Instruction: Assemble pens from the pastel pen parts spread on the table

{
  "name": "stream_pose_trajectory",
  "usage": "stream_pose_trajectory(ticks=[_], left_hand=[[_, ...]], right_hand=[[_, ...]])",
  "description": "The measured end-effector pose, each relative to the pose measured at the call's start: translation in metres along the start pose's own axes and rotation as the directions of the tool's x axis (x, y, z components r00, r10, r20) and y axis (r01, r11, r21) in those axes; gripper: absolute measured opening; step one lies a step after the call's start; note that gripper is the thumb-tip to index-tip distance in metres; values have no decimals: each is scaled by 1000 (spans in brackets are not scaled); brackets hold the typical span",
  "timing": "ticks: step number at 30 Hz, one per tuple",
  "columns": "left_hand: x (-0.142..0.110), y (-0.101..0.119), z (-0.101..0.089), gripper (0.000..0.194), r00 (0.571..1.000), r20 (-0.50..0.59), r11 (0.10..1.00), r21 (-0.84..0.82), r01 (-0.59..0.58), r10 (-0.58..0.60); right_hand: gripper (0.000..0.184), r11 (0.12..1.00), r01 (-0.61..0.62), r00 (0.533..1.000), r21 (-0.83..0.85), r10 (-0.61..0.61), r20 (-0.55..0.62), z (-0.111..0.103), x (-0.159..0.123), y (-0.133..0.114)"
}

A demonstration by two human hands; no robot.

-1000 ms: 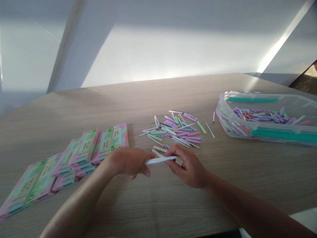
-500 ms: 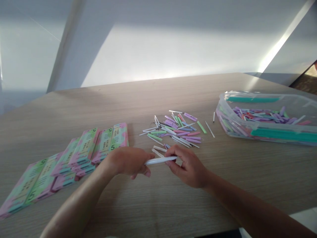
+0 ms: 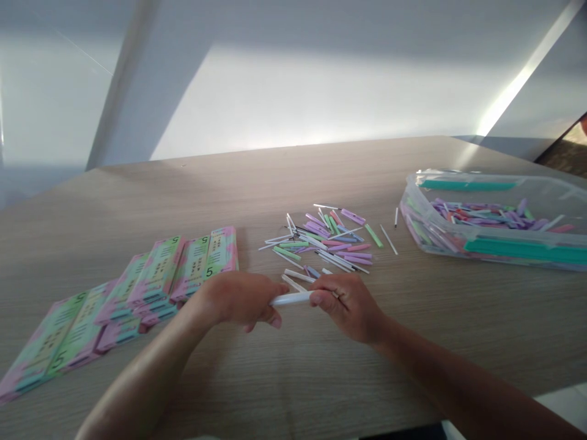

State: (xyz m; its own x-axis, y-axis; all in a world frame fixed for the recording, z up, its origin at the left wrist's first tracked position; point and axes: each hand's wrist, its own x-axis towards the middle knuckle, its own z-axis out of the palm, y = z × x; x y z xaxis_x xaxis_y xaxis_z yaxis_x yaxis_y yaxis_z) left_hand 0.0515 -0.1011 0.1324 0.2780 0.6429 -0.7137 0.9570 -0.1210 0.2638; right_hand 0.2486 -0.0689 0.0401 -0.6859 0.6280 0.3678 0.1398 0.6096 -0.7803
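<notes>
- Far left, on the wood-grain tabletop point(image 3: 114, 244): flat pink-and-green printed packets point(image 3: 158, 281), each marked with a 5, overlapping in a loose fan. Risk of a careless sweep of the left forearm catching the nearest packets and sliding the fan out of line.
- Next along, the left hand point(image 3: 236, 299): fingers curled shut, knuckles up, fingertips pinching the left end of a white stick.
- Between the hands, the white stick point(image 3: 291, 298): level, held just above the table, close to the front of the pile. Too much bend or twist could possibly snap it or spring it loose, since it looks thin.
- Then the right hand point(image 3: 348, 307): thumb and bunched fingers pressed together on the stick's right end. A slipped grip here could send the knuckles into the pile.
- Just beyond the hands, a loose pile of white, lilac, green and pink sticks point(image 3: 321, 244), crossed at all angles. Easily scattered by a knock.
- Right of the pile, a lone thin white stick point(image 3: 389, 239), well apart from the rest.
- Far right, a clear plastic tub point(image 3: 415, 208) of more pastel sticks, with teal strips point(image 3: 513, 247) along its long sides. Mix-ups likely if strays land inside.
</notes>
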Motion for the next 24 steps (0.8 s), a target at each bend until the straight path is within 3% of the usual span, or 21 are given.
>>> stream_pose_trajectory(ticks=[4, 9, 13, 20, 24], left_hand=[[-1, -3, -1, 38, 1000, -4, 1000, -18, -25, 25], [-1, -7, 1, 36, 1000, 2, 1000, -27, -6, 6], [0, -7, 1, 40, 1000, -3, 999, -37, -17, 16], [0, -6, 0, 36, 1000, 3, 1000, -29, -8, 8], [1, -7, 2, 33, 1000, -13, 999, -30, -12, 11]], right_hand=[[38, 989, 56, 998, 137, -52, -31, -6, -1, 0], [12, 998, 60, 997, 3, -60, -44, -11, 0, -4], [23, 999, 33, 998, -27, -34, -50, -12, 0, -3], [32, 996, 54, 998, 68, -53, -21, -11, -3, 0], [9, 999, 54, 998, -5, -54, -16, -7, -2, -3]])
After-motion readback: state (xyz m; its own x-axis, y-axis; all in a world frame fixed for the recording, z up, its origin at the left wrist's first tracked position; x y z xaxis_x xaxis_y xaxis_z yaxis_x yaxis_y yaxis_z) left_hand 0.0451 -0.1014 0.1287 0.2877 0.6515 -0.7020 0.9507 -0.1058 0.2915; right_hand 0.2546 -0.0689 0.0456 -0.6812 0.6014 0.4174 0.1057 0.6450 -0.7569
